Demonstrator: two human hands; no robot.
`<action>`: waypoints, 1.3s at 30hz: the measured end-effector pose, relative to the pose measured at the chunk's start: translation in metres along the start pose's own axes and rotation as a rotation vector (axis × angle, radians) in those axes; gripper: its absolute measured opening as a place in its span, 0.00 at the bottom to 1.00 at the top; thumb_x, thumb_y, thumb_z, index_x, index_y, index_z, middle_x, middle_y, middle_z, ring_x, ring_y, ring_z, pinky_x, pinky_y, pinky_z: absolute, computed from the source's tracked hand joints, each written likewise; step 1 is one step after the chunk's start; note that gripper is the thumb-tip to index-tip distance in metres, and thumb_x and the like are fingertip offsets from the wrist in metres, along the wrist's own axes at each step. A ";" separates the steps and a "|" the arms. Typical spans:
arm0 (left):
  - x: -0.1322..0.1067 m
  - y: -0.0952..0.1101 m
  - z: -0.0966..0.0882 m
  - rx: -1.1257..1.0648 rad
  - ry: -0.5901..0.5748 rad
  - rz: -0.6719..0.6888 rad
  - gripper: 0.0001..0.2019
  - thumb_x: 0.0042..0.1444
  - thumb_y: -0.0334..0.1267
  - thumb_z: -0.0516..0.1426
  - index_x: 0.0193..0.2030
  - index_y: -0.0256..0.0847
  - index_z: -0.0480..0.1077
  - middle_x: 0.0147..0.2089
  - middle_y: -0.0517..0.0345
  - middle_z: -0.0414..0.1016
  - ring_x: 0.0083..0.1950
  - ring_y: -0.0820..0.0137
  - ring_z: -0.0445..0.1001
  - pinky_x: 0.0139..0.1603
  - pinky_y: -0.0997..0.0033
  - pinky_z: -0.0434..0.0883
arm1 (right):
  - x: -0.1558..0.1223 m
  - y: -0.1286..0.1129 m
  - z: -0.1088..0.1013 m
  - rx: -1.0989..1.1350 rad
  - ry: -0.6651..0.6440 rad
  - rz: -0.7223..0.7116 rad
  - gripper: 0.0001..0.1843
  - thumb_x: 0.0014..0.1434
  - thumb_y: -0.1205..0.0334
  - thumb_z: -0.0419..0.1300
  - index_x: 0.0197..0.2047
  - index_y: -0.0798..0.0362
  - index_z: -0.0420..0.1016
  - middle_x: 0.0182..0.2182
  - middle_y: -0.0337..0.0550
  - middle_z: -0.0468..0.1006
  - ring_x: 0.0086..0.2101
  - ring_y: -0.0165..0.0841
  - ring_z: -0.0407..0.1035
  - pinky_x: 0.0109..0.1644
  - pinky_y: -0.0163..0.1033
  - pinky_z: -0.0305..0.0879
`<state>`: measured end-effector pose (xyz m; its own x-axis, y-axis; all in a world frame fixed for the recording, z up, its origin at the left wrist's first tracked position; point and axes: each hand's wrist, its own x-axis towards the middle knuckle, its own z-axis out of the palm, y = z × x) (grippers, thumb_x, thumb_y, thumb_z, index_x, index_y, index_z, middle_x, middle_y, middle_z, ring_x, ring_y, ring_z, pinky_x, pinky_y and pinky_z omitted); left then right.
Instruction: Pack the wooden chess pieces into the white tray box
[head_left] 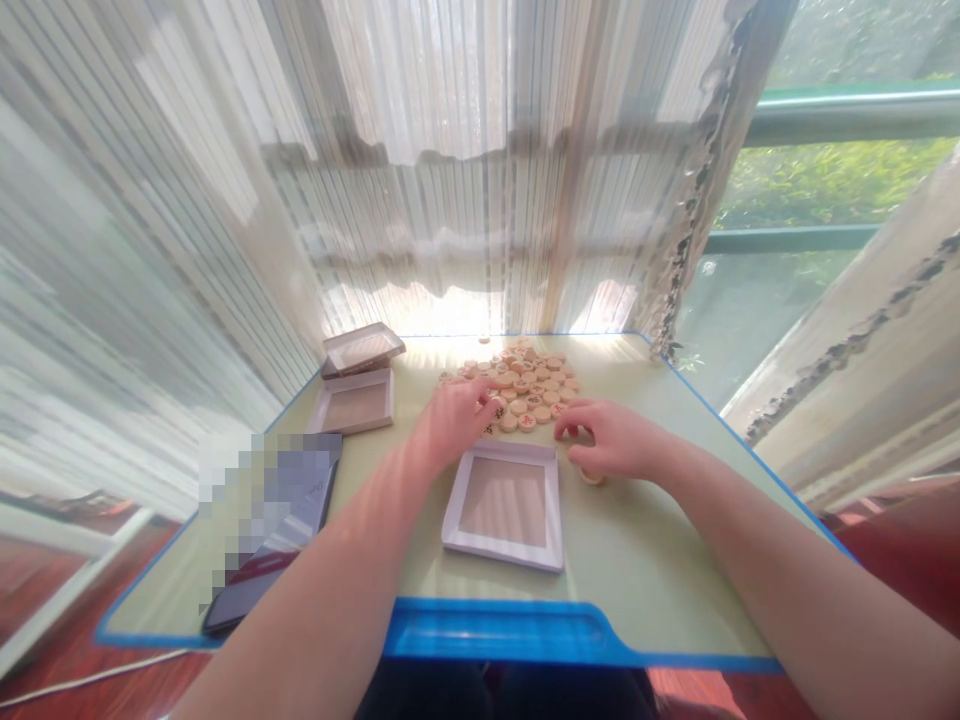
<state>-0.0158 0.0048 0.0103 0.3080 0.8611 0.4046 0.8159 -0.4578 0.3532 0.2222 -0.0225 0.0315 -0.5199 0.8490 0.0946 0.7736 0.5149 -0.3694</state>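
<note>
The round pieces (527, 423) lie behind the nearest box (504, 503), maybe so both hands can reach: the left hand (456, 415) curls by the box's far left corner, pinching or not I can't tell, and the right hand (619, 438), right of the box, has fingers and thumb apart.

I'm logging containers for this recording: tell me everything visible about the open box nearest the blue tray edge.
The open box is shallow and roughly square, with low, pale lilac-white walls and a grey-brown floor framed by a pale border. It looks like cardboard. It lies flat on the green tabletop, open side up, slightly skewed, with streaks of light across it. The wooden discs lie beyond its far edge. The left hand is by its far left corner; contact is unclear.
</note>
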 end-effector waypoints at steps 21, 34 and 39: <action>-0.006 -0.003 -0.004 0.067 0.036 0.046 0.17 0.54 0.28 0.48 0.41 0.40 0.77 0.45 0.55 0.78 0.48 0.65 0.74 0.53 0.68 0.69 | 0.007 0.000 0.010 0.012 0.051 0.142 0.10 0.55 0.55 0.56 0.34 0.48 0.77 0.24 0.37 0.74 0.25 0.29 0.65 0.28 0.34 0.55; -0.008 0.002 0.008 -0.004 -0.031 0.175 0.17 0.49 0.26 0.50 0.34 0.43 0.80 0.44 0.59 0.79 0.50 0.65 0.72 0.57 0.67 0.68 | 0.006 0.004 0.010 -0.133 0.100 0.152 0.11 0.54 0.56 0.56 0.36 0.47 0.78 0.21 0.37 0.71 0.23 0.29 0.62 0.27 0.35 0.50; -0.009 0.004 0.004 -0.002 0.000 0.167 0.19 0.49 0.26 0.50 0.44 0.41 0.77 0.47 0.56 0.78 0.52 0.65 0.72 0.56 0.66 0.68 | 0.009 0.008 0.016 -0.081 0.132 0.138 0.13 0.57 0.55 0.54 0.38 0.49 0.77 0.25 0.39 0.75 0.26 0.31 0.66 0.28 0.35 0.53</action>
<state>-0.0134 -0.0032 0.0044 0.4393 0.7730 0.4577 0.7523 -0.5950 0.2829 0.2182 -0.0127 0.0150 -0.3589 0.9178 0.1700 0.8638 0.3956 -0.3120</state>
